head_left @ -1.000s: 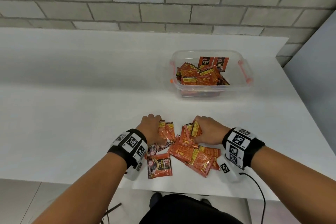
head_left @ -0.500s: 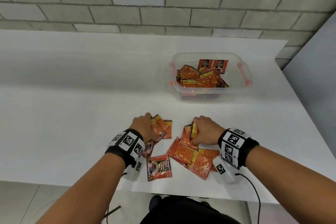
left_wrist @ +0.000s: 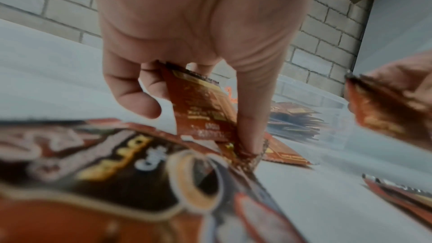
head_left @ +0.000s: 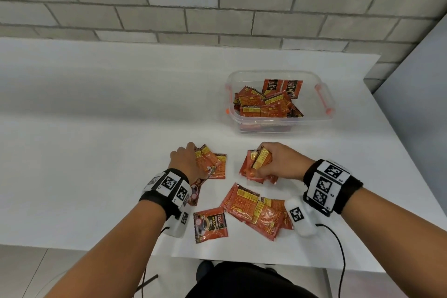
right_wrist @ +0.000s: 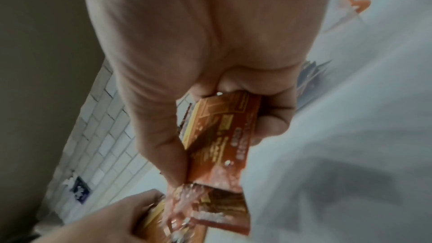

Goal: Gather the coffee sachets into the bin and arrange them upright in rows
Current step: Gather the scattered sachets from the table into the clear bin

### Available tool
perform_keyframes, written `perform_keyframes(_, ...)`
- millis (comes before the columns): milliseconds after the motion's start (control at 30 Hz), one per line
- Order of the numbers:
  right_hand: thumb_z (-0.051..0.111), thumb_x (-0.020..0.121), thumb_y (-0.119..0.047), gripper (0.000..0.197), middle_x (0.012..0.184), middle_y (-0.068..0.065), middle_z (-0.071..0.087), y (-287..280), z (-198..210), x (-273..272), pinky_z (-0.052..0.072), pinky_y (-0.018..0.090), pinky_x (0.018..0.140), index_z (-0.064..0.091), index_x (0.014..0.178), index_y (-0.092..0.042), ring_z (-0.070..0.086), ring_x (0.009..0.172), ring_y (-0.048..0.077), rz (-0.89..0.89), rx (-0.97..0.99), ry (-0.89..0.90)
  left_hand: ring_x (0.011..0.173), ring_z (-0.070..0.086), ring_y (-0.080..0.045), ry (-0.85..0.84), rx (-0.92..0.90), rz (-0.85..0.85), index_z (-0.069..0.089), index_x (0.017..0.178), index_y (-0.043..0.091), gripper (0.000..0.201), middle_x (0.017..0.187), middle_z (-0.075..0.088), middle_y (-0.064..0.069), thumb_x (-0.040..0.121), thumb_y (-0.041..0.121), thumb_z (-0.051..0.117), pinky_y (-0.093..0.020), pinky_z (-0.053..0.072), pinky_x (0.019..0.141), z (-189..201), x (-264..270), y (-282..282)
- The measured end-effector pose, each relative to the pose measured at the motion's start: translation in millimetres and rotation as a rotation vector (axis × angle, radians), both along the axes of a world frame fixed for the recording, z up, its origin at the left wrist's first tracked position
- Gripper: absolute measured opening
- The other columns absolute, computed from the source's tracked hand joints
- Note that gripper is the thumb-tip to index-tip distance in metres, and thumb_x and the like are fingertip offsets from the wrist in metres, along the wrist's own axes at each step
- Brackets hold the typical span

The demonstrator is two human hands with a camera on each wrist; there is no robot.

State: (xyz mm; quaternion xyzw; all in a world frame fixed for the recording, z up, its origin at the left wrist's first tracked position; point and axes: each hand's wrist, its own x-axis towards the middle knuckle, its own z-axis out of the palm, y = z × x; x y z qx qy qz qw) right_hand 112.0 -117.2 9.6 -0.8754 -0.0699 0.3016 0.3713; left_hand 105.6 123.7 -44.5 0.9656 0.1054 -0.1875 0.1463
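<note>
White table [head_left: 96, 152], clear bin [head_left: 278, 123] near its right edge holding jumbled sachets, loose sachets [head_left: 256, 213] at the front edge, left hand [head_left: 185, 159] clutching several, right hand [head_left: 278, 162] clamped on a bunch, count hidden

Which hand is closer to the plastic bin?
Right. The right hand is just in front of the bin, below its near wall; the left hand is further to the left, also nearer the person.
</note>
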Motion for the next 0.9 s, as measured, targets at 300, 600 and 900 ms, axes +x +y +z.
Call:
perform_keyframes(300,0.077,0.073,-0.037,0.064,0.113,0.004,0.054,25,-23,-28,0.049,0.032,0.082,0.045,0.123,-0.013,0.053,0.097,0.019,0.419,-0.443,-0.023,0.113,0.049,-0.028,-0.036,-0.091,0.038,0.039,0.124,0.012,0.076,0.121,0.053,-0.011,0.068,0.04,0.082,-0.038,0.045,0.093,4,0,6)
perform_keyframes(600,0.076,0.074,-0.034,0.048,0.103,0.003,0.056,25,-26,-35,0.045,0.028,0.071,0.052,0.11,-0.013,0.053,0.088,0.019,0.355,-0.43,-0.077,0.082,0.057,-0.018,-0.142,-0.263,0.108,0.052,0.108,0.015,0.04,0.102,0.064,-0.003,0.077,0.026,0.076,-0.027,0.045,0.07,9,1,14)
perform_keyframes(900,0.079,0.074,-0.024,0.033,0.102,0.0,0.066,19,-20,-28,0.049,0.023,0.073,0.062,0.102,-0.017,0.06,0.087,0.015,0.314,-0.234,0.005,0.08,0.064,-0.022,-0.175,-0.629,0.214,0.063,0.091,0.017,0.028,0.086,0.069,-0.004,0.071,0.017,0.083,-0.032,0.053,0.073,13,11,26)
